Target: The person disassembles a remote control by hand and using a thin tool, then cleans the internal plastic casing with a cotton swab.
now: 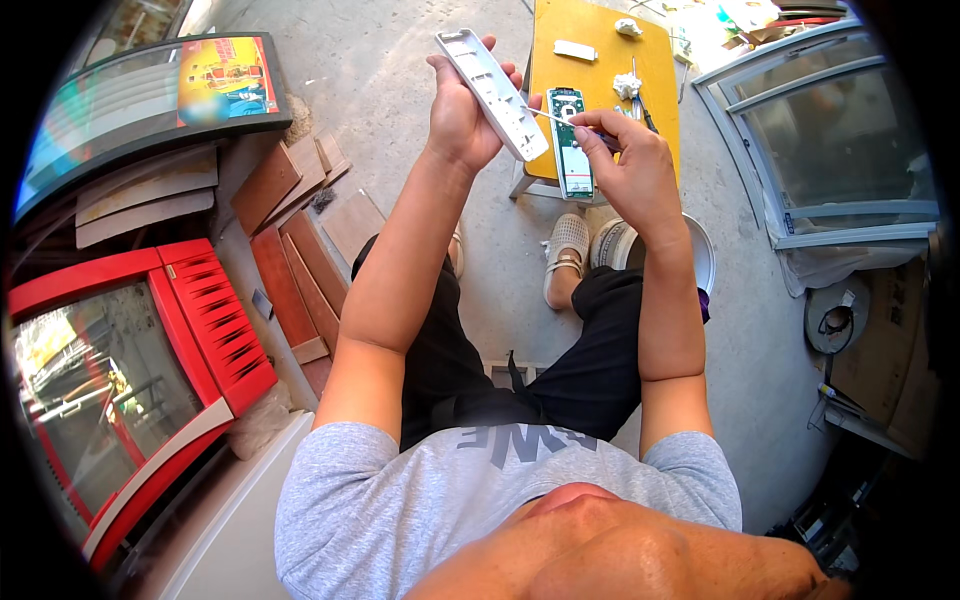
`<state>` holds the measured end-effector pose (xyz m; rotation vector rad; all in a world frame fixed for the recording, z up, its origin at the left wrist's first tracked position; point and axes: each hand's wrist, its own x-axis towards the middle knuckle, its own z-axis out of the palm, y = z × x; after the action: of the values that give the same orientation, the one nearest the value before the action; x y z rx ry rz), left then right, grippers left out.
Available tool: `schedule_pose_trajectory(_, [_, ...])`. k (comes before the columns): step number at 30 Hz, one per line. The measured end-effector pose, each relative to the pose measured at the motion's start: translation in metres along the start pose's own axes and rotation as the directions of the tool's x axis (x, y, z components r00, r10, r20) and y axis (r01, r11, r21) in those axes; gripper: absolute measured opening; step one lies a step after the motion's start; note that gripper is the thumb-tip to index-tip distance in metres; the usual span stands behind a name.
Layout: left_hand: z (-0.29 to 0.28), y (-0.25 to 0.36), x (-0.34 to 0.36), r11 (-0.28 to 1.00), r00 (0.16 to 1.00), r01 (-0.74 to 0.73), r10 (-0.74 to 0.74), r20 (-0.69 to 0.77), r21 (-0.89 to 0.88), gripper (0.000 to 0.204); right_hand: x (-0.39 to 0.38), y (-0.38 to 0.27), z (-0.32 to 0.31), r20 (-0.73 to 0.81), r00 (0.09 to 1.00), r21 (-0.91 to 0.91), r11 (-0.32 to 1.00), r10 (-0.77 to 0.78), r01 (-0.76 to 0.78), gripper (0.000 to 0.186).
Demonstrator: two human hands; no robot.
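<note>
In my left hand (462, 125) is a long white plastic casing half (490, 92), tilted, its ribbed hollow inside facing up. My right hand (640, 165) grips a thin screwdriver (550, 117) whose metal shaft points left at the casing's edge; whether the tip touches it I cannot tell. Just beyond the right hand lies a long green circuit board (571, 145) with a pale screen, on the yellow stool (556, 22). A small white cover (575, 50) rests farther back on the stool, near crumpled white tissue (627, 85).
Wooden boards (290, 270) lie on the floor at left, beside a red-framed glass unit (215, 320) and a dark-framed glass panel (150, 75). At right lean pale window frames (820, 235). A white bucket (703, 250) stands by my right leg.
</note>
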<state>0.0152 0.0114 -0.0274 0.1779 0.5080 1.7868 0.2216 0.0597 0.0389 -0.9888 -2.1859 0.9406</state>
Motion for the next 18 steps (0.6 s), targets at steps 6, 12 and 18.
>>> schedule_pose_trajectory(6, [-0.002, 0.004, -0.001, 0.978, 0.969, 0.115, -0.071, 0.238, -0.176, 0.086, -0.001, -0.019, -0.004, -0.158, 0.986, 0.049, 0.997, -0.047, 0.055, 0.025])
schedule_pose_trajectory(12, [0.003, 0.004, 0.000, 0.985, 0.953, 0.117, -0.076, 0.293, -0.124, 0.074, -0.011, -0.039, 0.013, -0.028, 0.986, 0.066, 0.984, -0.163, 0.165, 0.032])
schedule_pose_trajectory(18, [0.005, 0.000, 0.002, 0.971, 0.928, 0.173, -0.106, 0.357, -0.163, 0.050, -0.014, -0.036, 0.021, -0.073, 0.972, -0.025, 0.975, -0.222, 0.221, 0.031])
